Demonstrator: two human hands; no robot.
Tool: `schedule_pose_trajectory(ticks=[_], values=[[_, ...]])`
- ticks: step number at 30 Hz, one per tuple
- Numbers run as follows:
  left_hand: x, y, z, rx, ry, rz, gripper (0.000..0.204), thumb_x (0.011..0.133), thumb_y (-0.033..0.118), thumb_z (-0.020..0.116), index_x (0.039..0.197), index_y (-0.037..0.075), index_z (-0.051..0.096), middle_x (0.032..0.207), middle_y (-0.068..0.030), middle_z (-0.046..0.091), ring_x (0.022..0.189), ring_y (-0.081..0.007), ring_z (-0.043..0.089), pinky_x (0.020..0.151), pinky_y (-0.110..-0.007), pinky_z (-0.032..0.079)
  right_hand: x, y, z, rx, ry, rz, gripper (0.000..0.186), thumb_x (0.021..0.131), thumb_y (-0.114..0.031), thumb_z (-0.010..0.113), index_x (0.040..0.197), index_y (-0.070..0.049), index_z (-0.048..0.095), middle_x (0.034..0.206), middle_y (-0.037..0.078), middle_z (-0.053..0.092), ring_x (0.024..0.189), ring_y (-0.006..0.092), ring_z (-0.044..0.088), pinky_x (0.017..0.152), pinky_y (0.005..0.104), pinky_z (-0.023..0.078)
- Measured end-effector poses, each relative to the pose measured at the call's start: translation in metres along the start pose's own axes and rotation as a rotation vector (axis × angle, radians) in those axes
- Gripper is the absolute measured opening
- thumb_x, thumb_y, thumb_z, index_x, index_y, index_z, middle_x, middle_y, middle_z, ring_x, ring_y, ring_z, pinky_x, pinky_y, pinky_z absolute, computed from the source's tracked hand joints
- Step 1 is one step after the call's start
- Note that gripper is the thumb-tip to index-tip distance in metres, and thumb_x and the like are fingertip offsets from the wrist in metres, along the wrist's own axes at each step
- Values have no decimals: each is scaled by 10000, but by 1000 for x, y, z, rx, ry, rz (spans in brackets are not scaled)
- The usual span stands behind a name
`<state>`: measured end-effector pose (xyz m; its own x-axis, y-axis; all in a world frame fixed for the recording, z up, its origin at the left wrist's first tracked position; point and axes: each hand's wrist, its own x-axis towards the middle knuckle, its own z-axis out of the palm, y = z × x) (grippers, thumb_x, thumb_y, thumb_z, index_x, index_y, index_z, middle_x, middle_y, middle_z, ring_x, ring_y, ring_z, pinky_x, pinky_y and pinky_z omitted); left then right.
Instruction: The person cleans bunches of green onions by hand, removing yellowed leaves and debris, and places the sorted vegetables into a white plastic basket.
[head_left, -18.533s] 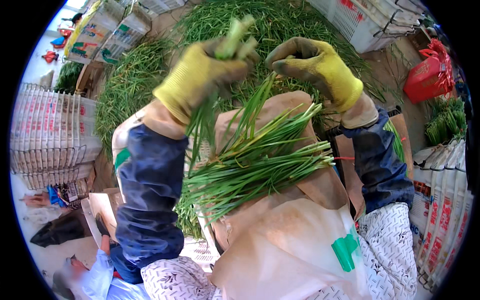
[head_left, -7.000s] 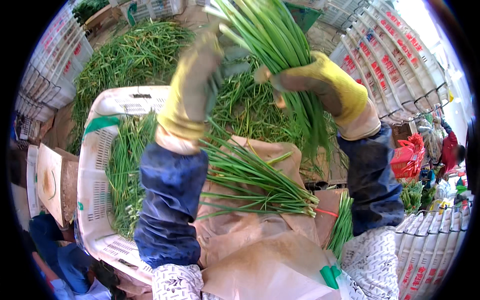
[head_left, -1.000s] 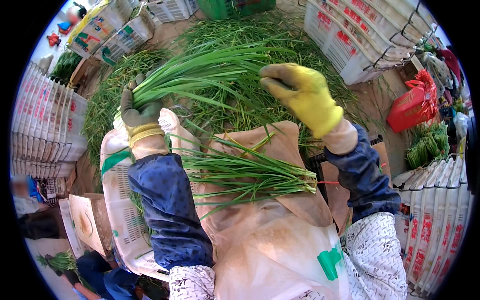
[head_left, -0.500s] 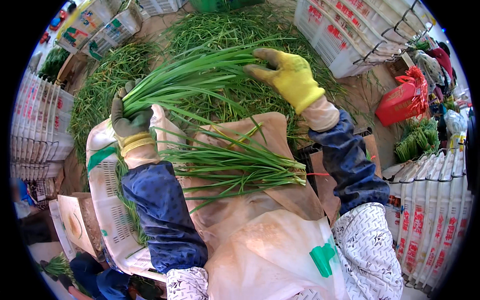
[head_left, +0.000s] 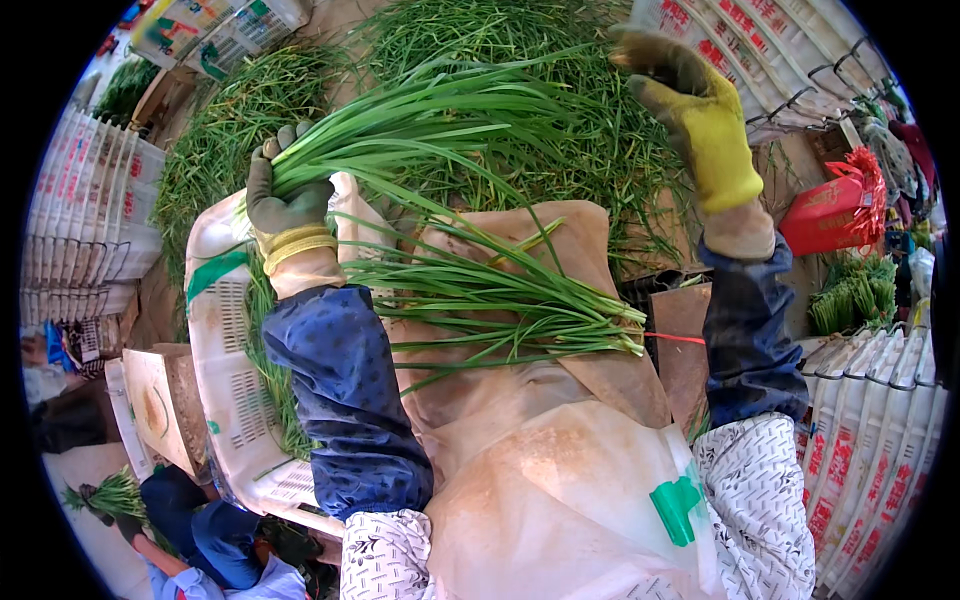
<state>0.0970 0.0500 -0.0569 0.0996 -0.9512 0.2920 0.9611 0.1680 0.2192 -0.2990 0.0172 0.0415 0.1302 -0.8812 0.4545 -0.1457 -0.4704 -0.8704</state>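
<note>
2 gloved hands, 2 chive bunches (head_left: 420, 110)

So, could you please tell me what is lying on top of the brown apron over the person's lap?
A loose bundle of long green chives lies across the brown apron. Whatever lies beneath the bundle is covered.

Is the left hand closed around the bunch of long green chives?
Closed: the left hand wraps the long green chives at their base, leaves fanning rightward.
</note>
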Motion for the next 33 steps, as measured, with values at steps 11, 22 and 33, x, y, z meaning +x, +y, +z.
schedule_pose_trajectory(ticks=[11, 22, 33], values=[[-8, -6, 5, -39, -91, -96, 242, 897, 111, 456, 1064, -3, 590, 1165, -166, 611, 1163, -364, 523, 1038, -540, 377, -19, 14, 80, -699, -414, -75, 314, 830, -248, 644, 1117, -120, 643, 970, 131, 672, 890, 330, 634, 753, 383, 514], [-14, -7, -2, -75, -21, -75, 249, 913, 134, 429, 1060, -12, 568, 1140, -181, 603, 1135, -366, 522, 1036, -534, 371, -18, 17, 108, -780, -412, -179, 316, 834, -420, 581, 964, -146, 670, 852, 118, 669, 838, 321, 644, 745, 436, 495], [-13, 8, -1, -79, 403, 156, 134, 852, 132, 446, 895, 18, 500, 930, -159, 566, 959, -361, 524, 975, -551, 386, 5, 15, 57, -62, -157, 0, 175, 810, -201, 680, 919, -64, 683, 810, 57, 681, 630, 137, 645, 557, 255, 498]])
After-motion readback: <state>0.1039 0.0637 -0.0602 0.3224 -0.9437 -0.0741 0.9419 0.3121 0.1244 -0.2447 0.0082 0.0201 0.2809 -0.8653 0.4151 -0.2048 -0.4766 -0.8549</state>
